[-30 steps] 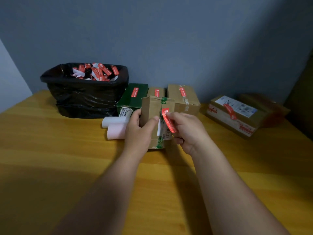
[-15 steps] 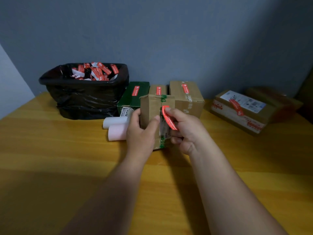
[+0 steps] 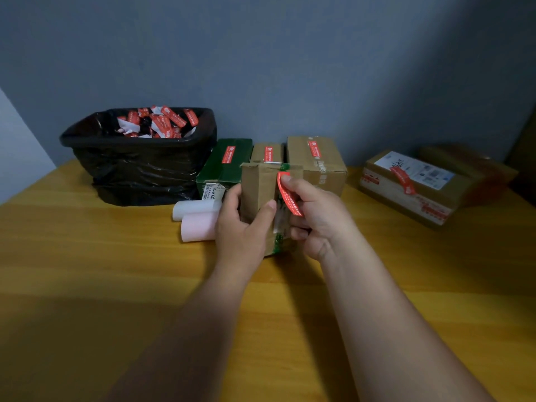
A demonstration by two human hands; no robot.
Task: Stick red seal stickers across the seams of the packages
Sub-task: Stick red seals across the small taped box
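- A big blue-grey wall (image 3: 290, 68) is standing at the back.
- A yellow wooden table (image 3: 87, 271) is lying under everything.
- Dim light is making soft shadows on it.

1 head cam, looks fwd and down, close over hands (image 3: 278, 221), table (image 3: 87, 271), wall behind.

Upright cardboard package (image 3: 256, 192), red sticker (image 3: 288, 195) half-stuck

2 bare forearms, no sleeves, left hand (image 3: 242, 227) and right hand (image 3: 316, 216) ungloved and ringless.
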